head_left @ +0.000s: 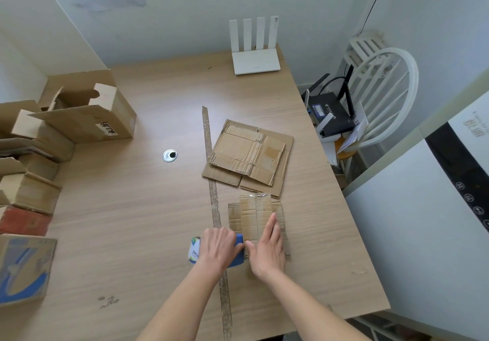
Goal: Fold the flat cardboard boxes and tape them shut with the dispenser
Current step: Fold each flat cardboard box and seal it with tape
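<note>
A small flat cardboard box lies near the table's front right. My right hand rests flat on it with straight fingers. Just to its left, my left hand grips a blue tape dispenser with a white label, set against the box's left edge. A stack of larger flat cardboard boxes lies farther back. A long strip of used brown tape runs along the table under my left hand.
Several folded and open boxes crowd the table's left edge. A white router stands at the back, a round cable hole in the middle. A white chair with a black router and a white appliance stand right of the table.
</note>
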The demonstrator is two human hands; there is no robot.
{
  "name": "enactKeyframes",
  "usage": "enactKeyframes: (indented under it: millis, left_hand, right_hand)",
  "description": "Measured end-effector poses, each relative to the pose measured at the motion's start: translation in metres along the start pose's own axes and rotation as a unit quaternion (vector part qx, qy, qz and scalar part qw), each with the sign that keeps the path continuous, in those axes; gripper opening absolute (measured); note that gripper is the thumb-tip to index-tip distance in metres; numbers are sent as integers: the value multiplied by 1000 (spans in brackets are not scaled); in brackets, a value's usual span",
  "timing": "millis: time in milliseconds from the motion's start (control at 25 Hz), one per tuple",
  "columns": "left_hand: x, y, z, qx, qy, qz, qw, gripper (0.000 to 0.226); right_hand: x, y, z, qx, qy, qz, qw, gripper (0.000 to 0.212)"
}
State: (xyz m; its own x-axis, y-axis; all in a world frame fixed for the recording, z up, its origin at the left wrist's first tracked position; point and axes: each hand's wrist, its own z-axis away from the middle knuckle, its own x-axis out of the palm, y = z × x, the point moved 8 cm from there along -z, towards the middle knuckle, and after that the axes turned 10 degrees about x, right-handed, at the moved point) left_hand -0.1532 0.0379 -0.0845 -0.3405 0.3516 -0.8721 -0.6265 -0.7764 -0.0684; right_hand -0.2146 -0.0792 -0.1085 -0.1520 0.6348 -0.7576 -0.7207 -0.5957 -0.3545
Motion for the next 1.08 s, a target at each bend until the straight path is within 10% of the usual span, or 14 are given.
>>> enactKeyframes:
  millis: [440,1080]
  left_hand:
    - [46,-44,33,47,11,214,976,58]
    - [38,-49,21,-101,26,54,993,38]
  right_hand:
    - [-5,5,7,-17,-21,31,999,133]
    - [0,15,14,3,-21,16,1000,133]
